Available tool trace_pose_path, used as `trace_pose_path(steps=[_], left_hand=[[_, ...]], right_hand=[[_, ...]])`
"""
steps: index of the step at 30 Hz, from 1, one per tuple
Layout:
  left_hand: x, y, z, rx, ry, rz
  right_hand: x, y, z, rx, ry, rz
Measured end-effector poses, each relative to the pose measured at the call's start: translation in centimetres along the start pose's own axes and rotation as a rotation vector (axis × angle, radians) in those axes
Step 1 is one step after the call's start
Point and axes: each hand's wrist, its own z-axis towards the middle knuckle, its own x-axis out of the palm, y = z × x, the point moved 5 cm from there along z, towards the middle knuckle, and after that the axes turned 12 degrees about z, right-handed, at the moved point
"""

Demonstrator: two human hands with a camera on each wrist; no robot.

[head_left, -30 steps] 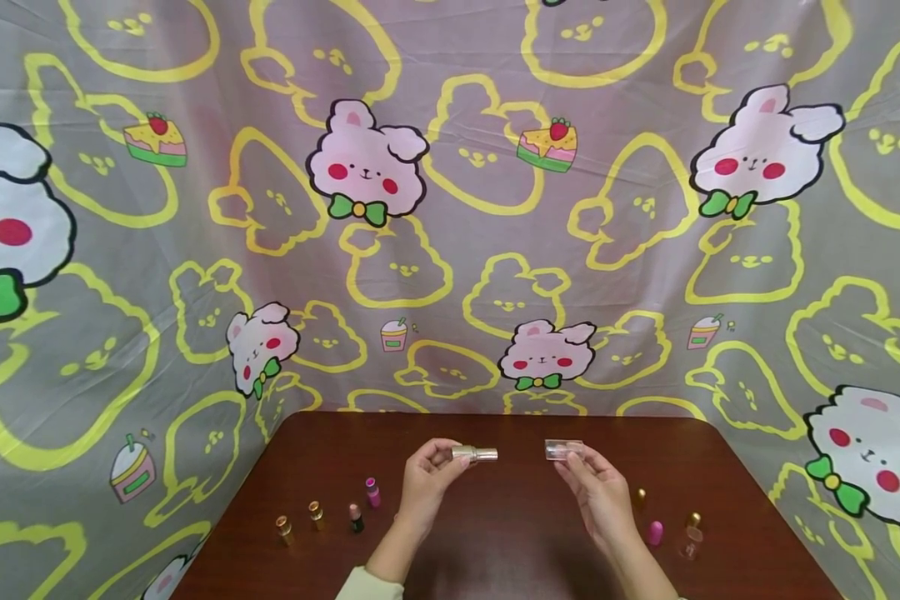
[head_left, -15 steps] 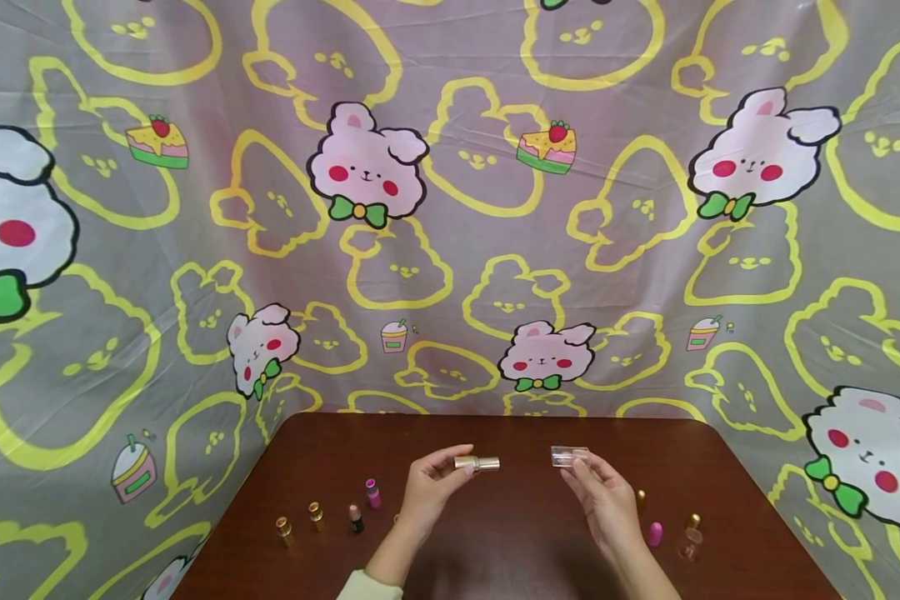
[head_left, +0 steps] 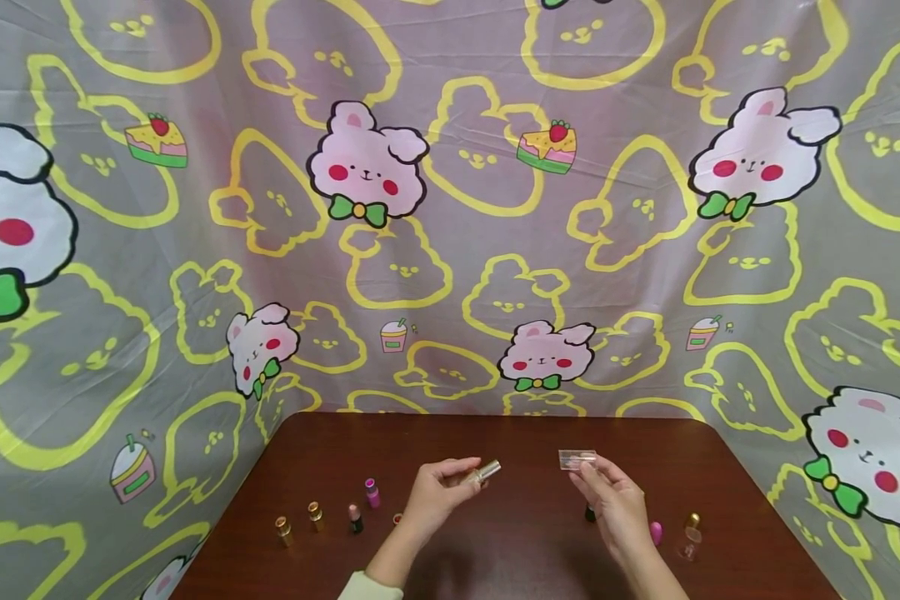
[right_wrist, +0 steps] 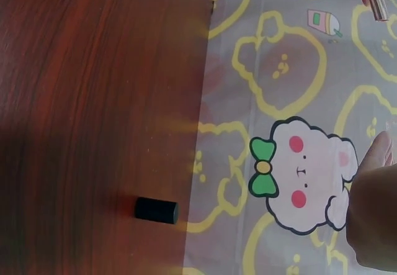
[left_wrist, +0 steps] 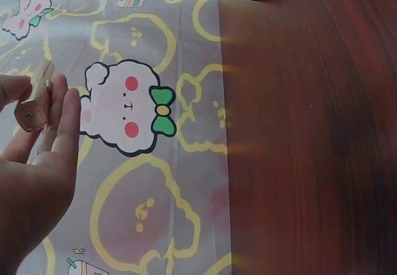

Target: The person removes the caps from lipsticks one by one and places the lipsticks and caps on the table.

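Above the table, my left hand (head_left: pixel 433 502) pinches a gold lipstick tube (head_left: pixel 487 472) between thumb and fingers, one end slanting up to the right. The left wrist view shows the tube's squarish base (left_wrist: pixel 31 117) close up. My right hand (head_left: pixel 618 507) pinches a clear cap (head_left: pixel 572 459), held level and apart from the tube, at about the same height. In the right wrist view, only part of the right hand (right_wrist: pixel 375 216) shows and the cap is hidden; the gold tube (right_wrist: pixel 377 2) appears at the top corner.
Lipsticks stand at left: two gold ones (head_left: pixel 316 515), a pink one (head_left: pixel 372 492) and a black one (head_left: pixel 356 519). Another peeks out by the left wrist. At right are a black cap (right_wrist: pixel 156 210), a pink cap (head_left: pixel 656 532), a gold cap (head_left: pixel 693 520) and a clear cap (head_left: pixel 690 544).
The left hand has turned the gold tube from nearly level to slanting. My right hand has shifted slightly right and down with the clear cap, uncovering the black cap and hiding a gold one.
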Motion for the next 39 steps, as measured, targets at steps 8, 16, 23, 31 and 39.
trace_pose_path(steps=[8,16,23,31,39], left_hand=[[0.4,1.5,0.0,-0.027,0.016,0.065],[0.5,1.4,-0.2,-0.050,0.012,0.065],[0.7,0.9,-0.4,-0.043,-0.040,0.201],[1.2,4.1,0.3,-0.001,-0.081,0.310],[1.5,5.2,0.4,0.002,-0.135,0.329]], right_hand=[[-0.4,-0.1,0.0,-0.002,0.005,-0.069],[-0.7,-0.6,0.1,0.020,-0.036,-0.277],[-1.0,-1.2,0.3,0.040,-0.090,-0.458],[-0.8,-1.7,0.5,0.045,-0.050,-0.645],[-0.7,-2.2,0.6,-0.032,0.045,-0.964]])
